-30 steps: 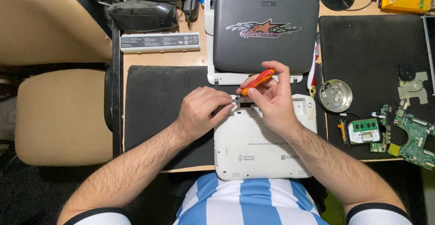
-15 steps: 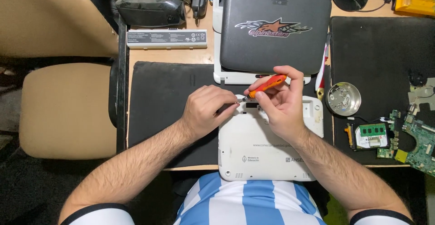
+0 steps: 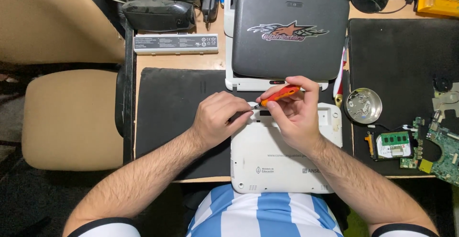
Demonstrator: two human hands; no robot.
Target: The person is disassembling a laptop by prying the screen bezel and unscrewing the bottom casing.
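Right hand (image 3: 299, 117) is closed around an orange-handled screwdriver (image 3: 279, 95), holding it between thumb and fingers, with the tip pointing to 9 o'clock and touching the far edge of a white laptop (image 3: 282, 160). Left hand (image 3: 217, 117) is curled, and its fingertips press on this same far edge, just beside the screwdriver tip; whether it pinches some small part, I cannot tell. The white laptop lies upside down at the near edge of the desk, partly on a black mat (image 3: 172, 122), directly in front of the person.

At 3 o'clock from the hands stands a small round metal dish (image 3: 363, 105) with tiny parts inside. Further to 3 o'clock, on a second black mat (image 3: 401, 50), lie a green memory module (image 3: 394, 139) and a green circuit board (image 3: 444, 151).

At 12 o'clock, behind the hands, rests a dark grey laptop (image 3: 289, 31) with a sticker on the lid. At 11 o'clock a long grey battery (image 3: 176, 43) lies on the wooden desk. At 9 o'clock, well apart, stands a beige chair (image 3: 71, 117).
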